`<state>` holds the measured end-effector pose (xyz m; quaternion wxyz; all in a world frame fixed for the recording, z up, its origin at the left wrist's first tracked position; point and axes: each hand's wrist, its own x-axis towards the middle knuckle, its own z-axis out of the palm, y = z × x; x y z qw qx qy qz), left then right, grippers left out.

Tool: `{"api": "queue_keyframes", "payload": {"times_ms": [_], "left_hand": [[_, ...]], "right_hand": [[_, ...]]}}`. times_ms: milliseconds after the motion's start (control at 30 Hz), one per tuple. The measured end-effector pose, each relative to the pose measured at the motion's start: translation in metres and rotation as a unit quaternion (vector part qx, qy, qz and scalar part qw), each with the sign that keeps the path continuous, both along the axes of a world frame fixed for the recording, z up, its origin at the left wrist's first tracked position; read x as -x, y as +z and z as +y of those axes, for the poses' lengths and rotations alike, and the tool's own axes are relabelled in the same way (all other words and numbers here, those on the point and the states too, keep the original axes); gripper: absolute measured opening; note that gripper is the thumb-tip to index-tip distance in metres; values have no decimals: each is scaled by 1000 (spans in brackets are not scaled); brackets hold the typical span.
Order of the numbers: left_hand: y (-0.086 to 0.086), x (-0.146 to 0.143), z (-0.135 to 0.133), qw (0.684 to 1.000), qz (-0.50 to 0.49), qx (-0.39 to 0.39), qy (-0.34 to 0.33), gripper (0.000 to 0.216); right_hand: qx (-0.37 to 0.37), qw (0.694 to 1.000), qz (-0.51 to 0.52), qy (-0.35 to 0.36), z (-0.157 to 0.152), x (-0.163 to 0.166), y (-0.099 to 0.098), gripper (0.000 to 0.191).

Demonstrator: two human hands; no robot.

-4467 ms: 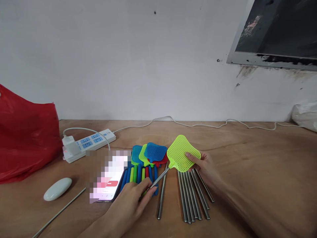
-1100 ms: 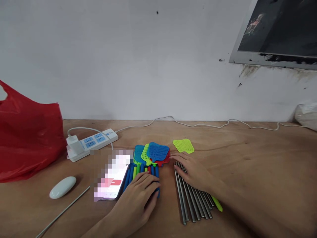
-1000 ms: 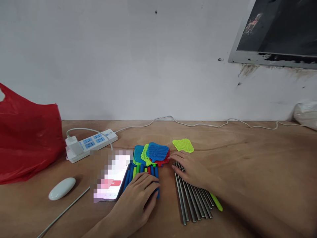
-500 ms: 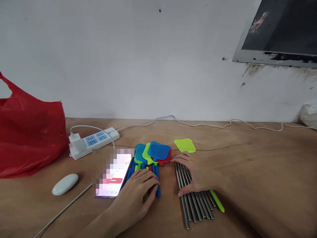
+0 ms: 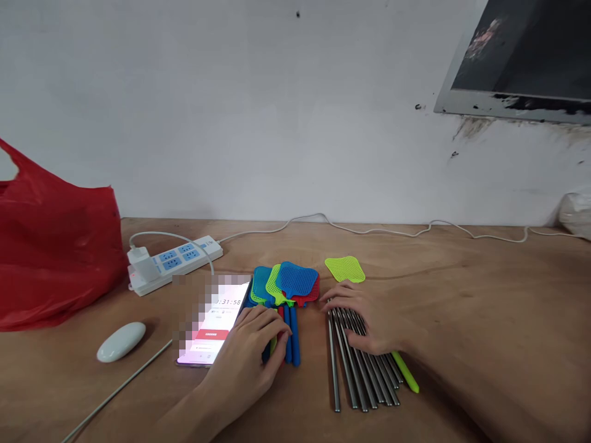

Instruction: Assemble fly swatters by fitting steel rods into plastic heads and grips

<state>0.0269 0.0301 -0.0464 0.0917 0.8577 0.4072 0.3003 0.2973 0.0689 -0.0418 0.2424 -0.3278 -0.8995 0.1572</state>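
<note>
A red plastic bag (image 5: 60, 255) stands toward nine o'clock on the table (image 5: 484, 320); at its three o'clock lies a white power strip (image 5: 187, 266), a plug in its near end; a smooth white oval object (image 5: 121, 342) sits at the strip's seven o'clock; at the oval's three o'clock lies a lit phone (image 5: 215, 335), partly pixelated, its digits ending 31:58; just beside it the left hand (image 5: 256, 338) arches over coloured handles (image 5: 295, 338), its fingers loosely curled, and I cannot tell whether they grip one; blue handles show at its three o'clock; at its one o'clock blue, lime and red mesh heads (image 5: 298, 280) overlap; farther right, the right hand (image 5: 367, 317) rests over the upper ends of metal rods (image 5: 364, 381), thumb and fingers well parted, closed on nothing visible; the rods fan toward its six o'clock, one slightly apart at seven; a single lime mesh head (image 5: 345, 269) lies at its eleven o'clock; a lime stick (image 5: 407, 373) pokes out between four and five, and whether the two join is hidden.
</note>
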Motion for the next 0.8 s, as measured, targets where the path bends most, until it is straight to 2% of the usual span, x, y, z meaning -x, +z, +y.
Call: {"api": "queue_keyframes", "payload": {"times_ms": [200, 467, 800], "left_hand": [[-2, 1, 1, 1000, -3, 9, 3, 25], [1, 0, 1, 1000, 3, -3, 11, 27], [0, -1, 1, 1000, 14, -3, 16, 25]], "right_hand": [[-5, 999, -39, 7, -5, 9, 0, 33], [-9, 999, -34, -3, -8, 16, 0, 22], [-45, 996, -78, -4, -9, 22, -7, 24]]}}
